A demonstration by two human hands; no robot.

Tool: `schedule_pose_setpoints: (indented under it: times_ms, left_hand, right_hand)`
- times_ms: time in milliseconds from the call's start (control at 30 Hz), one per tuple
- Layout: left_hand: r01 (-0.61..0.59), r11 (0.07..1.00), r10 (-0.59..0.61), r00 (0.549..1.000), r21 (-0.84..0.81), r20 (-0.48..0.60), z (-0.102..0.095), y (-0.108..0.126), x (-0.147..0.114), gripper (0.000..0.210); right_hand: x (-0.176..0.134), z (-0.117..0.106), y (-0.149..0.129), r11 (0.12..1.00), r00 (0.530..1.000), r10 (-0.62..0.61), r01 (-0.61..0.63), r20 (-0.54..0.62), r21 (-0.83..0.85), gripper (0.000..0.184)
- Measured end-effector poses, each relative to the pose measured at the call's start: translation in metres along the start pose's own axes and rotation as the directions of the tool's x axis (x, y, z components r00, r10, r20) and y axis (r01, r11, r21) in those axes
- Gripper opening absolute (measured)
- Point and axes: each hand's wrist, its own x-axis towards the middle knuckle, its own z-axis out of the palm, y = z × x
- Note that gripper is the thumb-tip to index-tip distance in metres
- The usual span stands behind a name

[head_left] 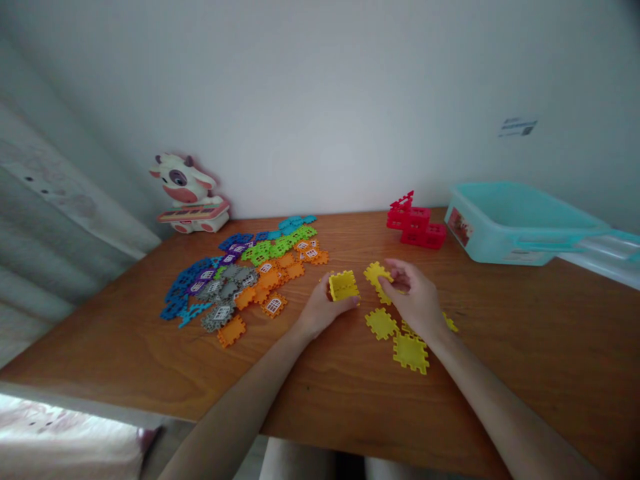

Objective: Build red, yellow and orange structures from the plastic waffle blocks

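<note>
My left hand is closed around a partly built yellow box of interlocking tiles, its open side facing up toward me. To the right of it, my right hand pinches a loose yellow building tile with notched edges, held apart from the box. Below my right hand, a flat yellow tile and another yellow tile lie on the wooden table. More yellow pieces show partly behind my right wrist, which hides how they lie.
Sorted blue, purple, green, grey and orange tiles spread over the table's left. A cow toy keyboard stands at the back left. At the back right are a red tile structure and a turquoise bin with its lid beside it.
</note>
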Motion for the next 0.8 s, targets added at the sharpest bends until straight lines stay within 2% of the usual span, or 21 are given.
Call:
schedule_pose_setpoints:
  times_ms: [100,300,400,533,633,800]
  left_hand:
    - [-0.055,0.996,0.056,0.998,0.067,-0.009,0.003,-0.001,-0.002,0.048]
    - [-0.131,0.987,0.121,0.987,0.091,0.106,0.003,-0.008,0.000,0.055]
    - [-0.181,0.968,0.166,0.981,0.172,0.097,0.002,-0.008,0.000,0.052]
    - [-0.212,0.952,0.184,0.973,0.222,0.138,-0.002,-0.007,-0.001,0.048]
    - [-0.180,0.969,0.151,0.974,0.169,0.171,-0.005,-0.008,0.000,0.053]
    - [-0.016,0.998,0.034,0.958,-0.066,0.285,-0.010,-0.004,0.000,0.060]
  right_hand:
    - [-0.003,0.005,-0.005,0.999,0.998,0.023,-0.025,0.052,0.029,0.023]
    - [-0.011,0.011,-0.021,0.998,0.987,0.043,-0.051,0.157,0.048,0.012]
    - [-0.013,0.012,-0.022,0.997,0.975,0.041,-0.055,0.218,0.056,0.020]
    - [-0.013,0.011,-0.017,0.979,0.936,0.047,-0.113,0.348,0.171,0.037]
    - [-0.012,0.009,-0.017,0.935,0.905,0.085,-0.217,0.417,0.281,0.043]
    - [-0.006,0.003,-0.026,0.865,0.829,0.075,-0.331,0.554,0.377,0.044]
